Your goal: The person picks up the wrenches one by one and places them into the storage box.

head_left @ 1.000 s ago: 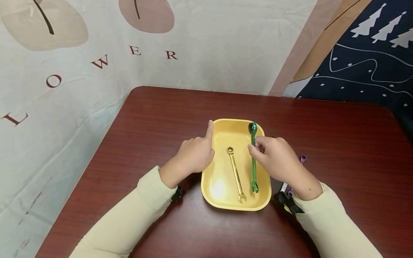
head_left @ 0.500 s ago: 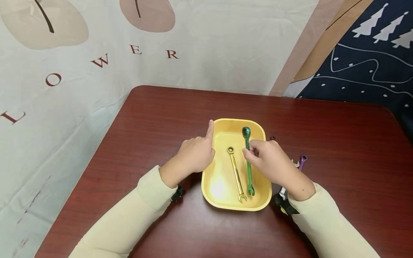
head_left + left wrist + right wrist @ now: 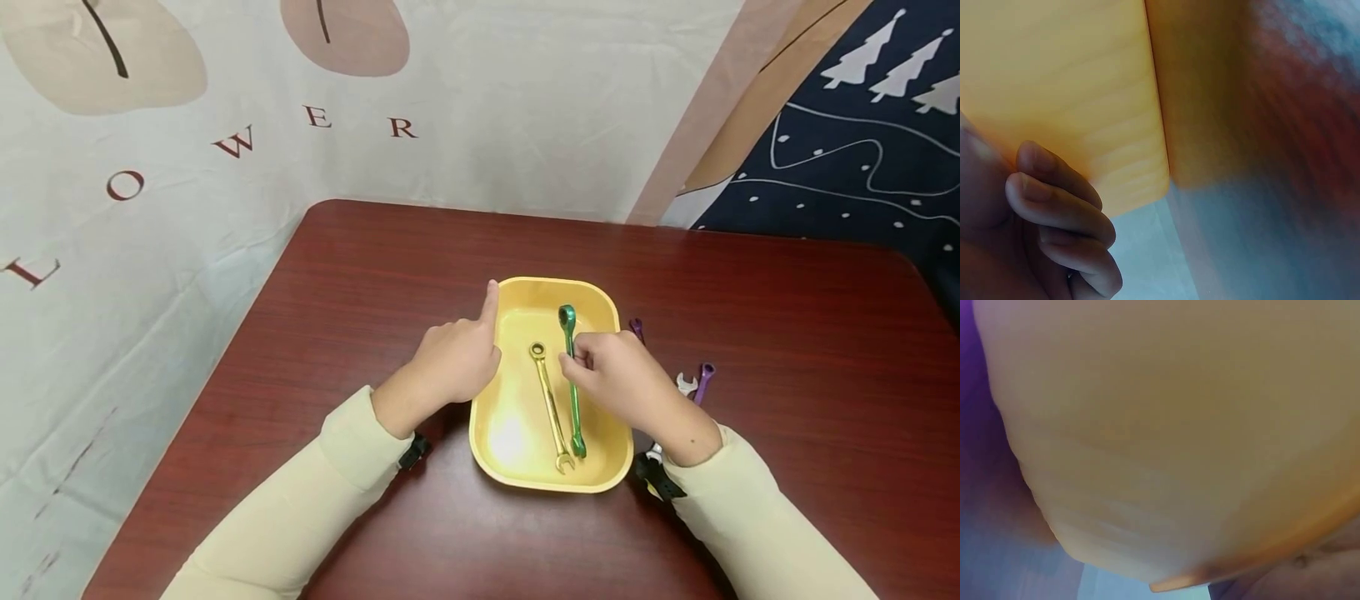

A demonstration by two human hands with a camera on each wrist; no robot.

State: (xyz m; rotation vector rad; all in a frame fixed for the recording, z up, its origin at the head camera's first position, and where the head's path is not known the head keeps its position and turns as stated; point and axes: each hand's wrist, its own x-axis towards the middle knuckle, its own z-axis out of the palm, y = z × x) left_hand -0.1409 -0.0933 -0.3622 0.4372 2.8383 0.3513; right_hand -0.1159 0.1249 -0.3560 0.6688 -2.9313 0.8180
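Observation:
In the head view, a yellow tray [image 3: 517, 482] stands on the table with a gold combination wrench [image 3: 550, 400] lying in it. My right hand [image 3: 630, 375] reaches over the tray's right side and pinches a green combination wrench [image 3: 575, 417] by its upper shaft. Ring end away from me, the green wrench lies nearly parallel to the gold one, just right of it. My left hand [image 3: 457, 358] holds the tray's left side, index finger straight along the rim. The left wrist view shows its other fingers [image 3: 1066, 215] curled against the outer wall.
Right of the tray, partly behind my right arm, lie a purple wrench [image 3: 704, 383], a silver open-end wrench [image 3: 686, 385] and a dark purple wrench end [image 3: 637, 328]. A printed cloth [image 3: 525, 125] hangs behind the dark red table [image 3: 390, 258].
My right hand has moved left and slightly toward me with the green wrench, bringing it closer to the gold one. More wrenches show beside the right arm. The left hand has stayed put.

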